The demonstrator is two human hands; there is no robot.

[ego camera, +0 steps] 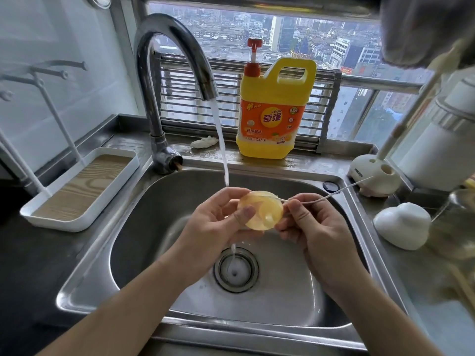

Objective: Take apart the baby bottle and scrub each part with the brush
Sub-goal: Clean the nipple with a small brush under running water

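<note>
Over the steel sink, my left hand holds a round, translucent yellowish bottle nipple part under the running water. My right hand pinches a thin white wire-like brush whose near end meets the nipple part; its far end points up and to the right. Water streams from the curved tap and runs off the part into the drain.
A yellow dish-soap jug stands on the ledge behind the sink. A white tray rack sits at the left. On the right counter are a white brush stand, a white dome-shaped cap and a white appliance.
</note>
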